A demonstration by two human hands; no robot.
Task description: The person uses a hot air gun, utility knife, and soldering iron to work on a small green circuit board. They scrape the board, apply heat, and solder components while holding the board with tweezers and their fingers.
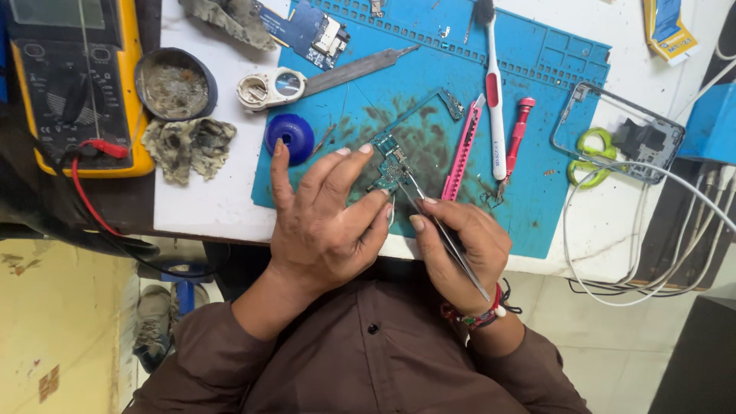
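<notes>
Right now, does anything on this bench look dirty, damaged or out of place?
Yes. The blue mat is stained dark around the circuit board that the left hand steadies. A clear phone case lies with green scissors under it.

Green circuit board (392, 167) flat on mat
</notes>
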